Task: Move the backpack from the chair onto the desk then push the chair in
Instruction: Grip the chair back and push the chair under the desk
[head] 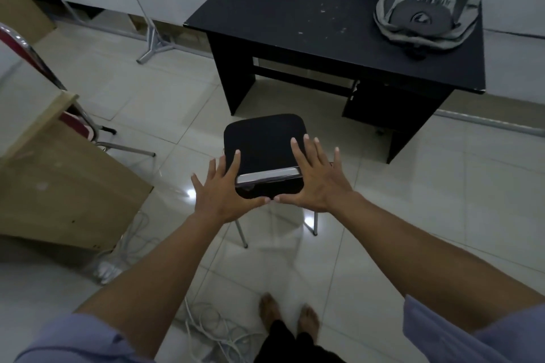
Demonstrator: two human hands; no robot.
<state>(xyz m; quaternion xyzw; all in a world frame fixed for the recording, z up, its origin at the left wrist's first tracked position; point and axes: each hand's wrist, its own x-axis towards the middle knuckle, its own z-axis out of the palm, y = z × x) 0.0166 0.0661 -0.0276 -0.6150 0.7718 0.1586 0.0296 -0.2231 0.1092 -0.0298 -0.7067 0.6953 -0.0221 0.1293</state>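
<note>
Over the chair (262, 141), both my hands are spread wide, holding nothing: my left hand (219, 194) and right hand (317, 183) reach around the top of its black backrest, thumb tips nearly meeting; whether the palms touch it, I cannot tell. Bare tiled floor (182, 97) lies between the chair's seat and the black desk (295, 15). My grey backpack (424, 0) sits on the desk's far right corner.

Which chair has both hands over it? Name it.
The black chair in front of the black desk. Both hands, left and right, spread over its backrest; the red chair at left is untouched.
</note>
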